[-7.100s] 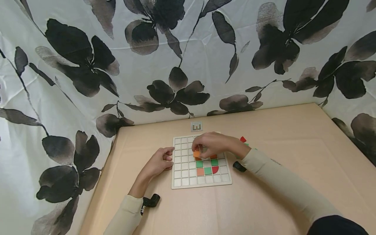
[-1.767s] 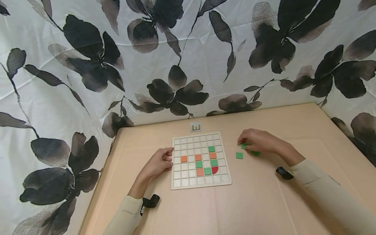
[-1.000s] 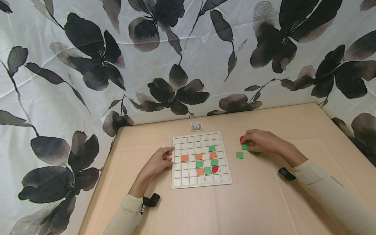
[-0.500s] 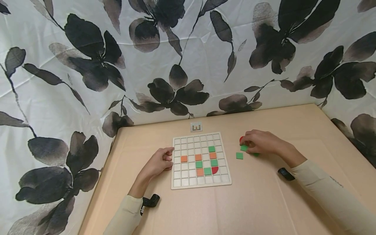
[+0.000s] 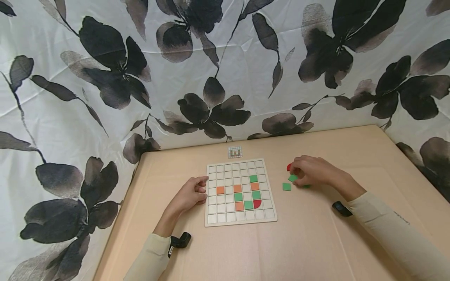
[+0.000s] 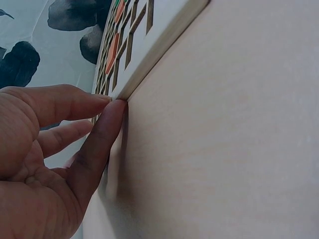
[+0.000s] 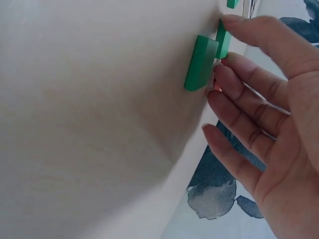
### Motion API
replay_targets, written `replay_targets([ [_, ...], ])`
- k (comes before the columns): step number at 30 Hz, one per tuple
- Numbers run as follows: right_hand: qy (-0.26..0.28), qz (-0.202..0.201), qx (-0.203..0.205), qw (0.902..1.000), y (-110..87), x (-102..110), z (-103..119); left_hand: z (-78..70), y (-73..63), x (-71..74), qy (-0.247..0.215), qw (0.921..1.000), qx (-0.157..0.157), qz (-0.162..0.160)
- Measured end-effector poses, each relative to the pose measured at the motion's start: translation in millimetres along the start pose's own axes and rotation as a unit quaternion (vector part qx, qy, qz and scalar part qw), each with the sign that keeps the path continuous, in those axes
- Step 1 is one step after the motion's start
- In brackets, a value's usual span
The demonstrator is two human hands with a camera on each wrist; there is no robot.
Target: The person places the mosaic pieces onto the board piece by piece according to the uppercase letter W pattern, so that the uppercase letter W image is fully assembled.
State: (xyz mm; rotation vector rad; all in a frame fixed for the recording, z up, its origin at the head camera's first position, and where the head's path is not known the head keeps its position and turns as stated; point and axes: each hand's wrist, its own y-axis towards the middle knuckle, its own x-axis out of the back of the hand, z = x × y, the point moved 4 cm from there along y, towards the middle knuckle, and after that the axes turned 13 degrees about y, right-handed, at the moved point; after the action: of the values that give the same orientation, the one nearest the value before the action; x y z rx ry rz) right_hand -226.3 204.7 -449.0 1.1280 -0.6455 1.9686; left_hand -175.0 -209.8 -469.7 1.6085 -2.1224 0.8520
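Note:
A white grid board point(image 5: 212, 218) lies on the table with several orange and green square tiles and a red rounded piece point(image 5: 257, 203) in its cells. My left hand point(image 5: 188, 194) rests at the board's left edge; in the left wrist view its thumb and index fingertip touch the rim. To the right of the board, my right hand point(image 5: 314, 170) pinches a green tile point(image 7: 223, 41) between thumb and index fingertip, low over the table. Close by these fingers lie another green tile point(image 7: 200, 63), partly covered in the head view, and a red piece point(image 5: 289, 167).
One loose green tile point(image 5: 286, 187) lies between the board and my right hand. A small card with a grid pattern point(image 5: 235, 152) lies behind the board. The beige table point(image 5: 299, 242) ends against a white curtain point(image 5: 267, 78) with dark flowers.
My right hand has moved from over the board to the loose tiles at the right, leaving orange tiles in the grid. Lately the green tile at its fingertips has turned slightly. The left hand stays put.

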Motion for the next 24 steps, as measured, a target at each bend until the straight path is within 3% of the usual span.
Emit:
replay_targets([
  [7, -0.009, -0.008, -0.001, 0.9999, 1.8, 0.5, 0.7, 0.7, -0.9, -0.5, -0.002, 1.0000, -0.003, 0.001],
  [16, 0.033, -0.029, 0.072, 0.9964, 5.4, 13.3, 18.3, 0.3, -0.3, -0.3, 0.001, 1.0000, -0.006, -0.001],
  [24, 0.069, -0.016, 0.092, 0.9932, 13.6, 17.1, 35.5, 1.2, 0.4, -0.8, 0.011, 0.9999, -0.004, -0.001],
])
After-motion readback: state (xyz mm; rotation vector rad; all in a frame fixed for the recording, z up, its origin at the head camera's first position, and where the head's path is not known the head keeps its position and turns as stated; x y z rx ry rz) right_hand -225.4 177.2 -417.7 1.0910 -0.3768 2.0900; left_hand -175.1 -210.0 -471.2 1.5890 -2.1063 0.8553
